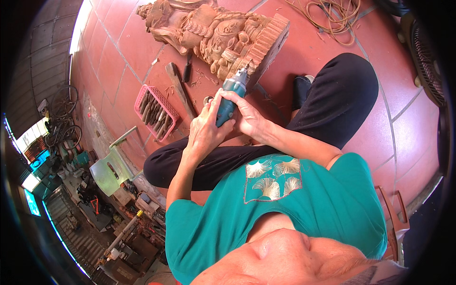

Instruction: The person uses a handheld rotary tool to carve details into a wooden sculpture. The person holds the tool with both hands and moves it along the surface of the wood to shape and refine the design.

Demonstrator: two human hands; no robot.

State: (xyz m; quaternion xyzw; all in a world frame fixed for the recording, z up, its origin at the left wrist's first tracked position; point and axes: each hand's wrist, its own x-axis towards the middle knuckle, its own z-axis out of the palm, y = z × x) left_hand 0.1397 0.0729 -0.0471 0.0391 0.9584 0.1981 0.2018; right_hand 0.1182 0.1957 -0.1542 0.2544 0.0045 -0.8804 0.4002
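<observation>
A teal electric die grinder (233, 93) is gripped between my two hands, its metal nose pointing at the base of a carved wooden statue (213, 33). My left hand (207, 126) wraps the tool's body from the left, fingers closed. On the other side, my right hand (247, 114) closes round it, with the thumb laid along the casing. The statue lies on its side on the floor, its ridged base toward the right. At the tool's tip the bit is too small to make out, close against the wood.
Left of my hands, a pink plastic basket (156, 112) holds several wooden-handled tools. A wooden mallet-like stick (180, 89) and a dark-handled tool (187, 69) lie beside it. A coiled cord (332, 19) is at the far right, a fan (423, 61) at the right edge. A pale green chair (111, 171) stands left.
</observation>
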